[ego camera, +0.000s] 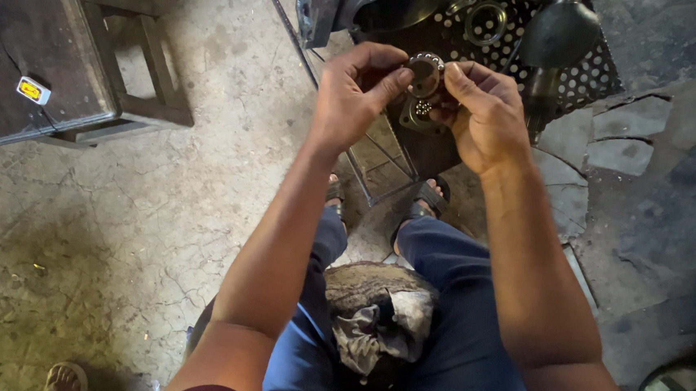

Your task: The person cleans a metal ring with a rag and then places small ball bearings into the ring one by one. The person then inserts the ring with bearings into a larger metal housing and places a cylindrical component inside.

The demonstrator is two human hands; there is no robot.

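Blue trousers [454,309], black perforated tray [581,73]

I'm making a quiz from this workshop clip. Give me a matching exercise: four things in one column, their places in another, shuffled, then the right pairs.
Things:
1. bearing ring
2. rag
3. metal stool
4. perforated plate

Places:
A. top left, on the concrete floor
B. in the lap, between the thighs
C. pinched between the left hand and right hand
D. top right, beyond the hands

Pairs: 1-C, 2-B, 3-A, 4-D
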